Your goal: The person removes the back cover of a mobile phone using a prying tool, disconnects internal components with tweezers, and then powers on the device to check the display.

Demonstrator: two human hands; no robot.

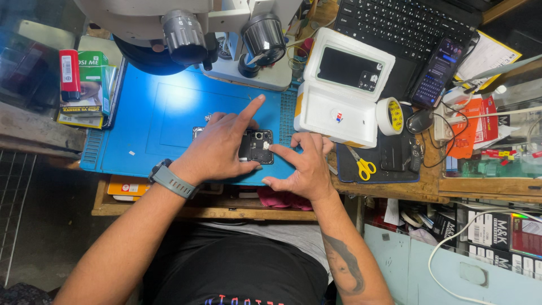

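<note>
An opened black phone (257,148) lies flat on the blue work mat (152,121), its inner parts and camera module showing. My left hand (220,147) covers the phone's left part, thumb under it and index finger raised and pointing up. My right hand (302,166) is at the phone's right edge, index fingertip touching a small white part (265,146) near the camera module. A grey watch (169,179) sits on my left wrist.
A microscope (192,34) hangs over the mat's far side. To the right are a white foam box (339,90) with a phone inside, a tape roll (390,116), yellow scissors (364,166), a lit phone (437,70) and a keyboard (403,22). Small boxes (84,90) stand at left.
</note>
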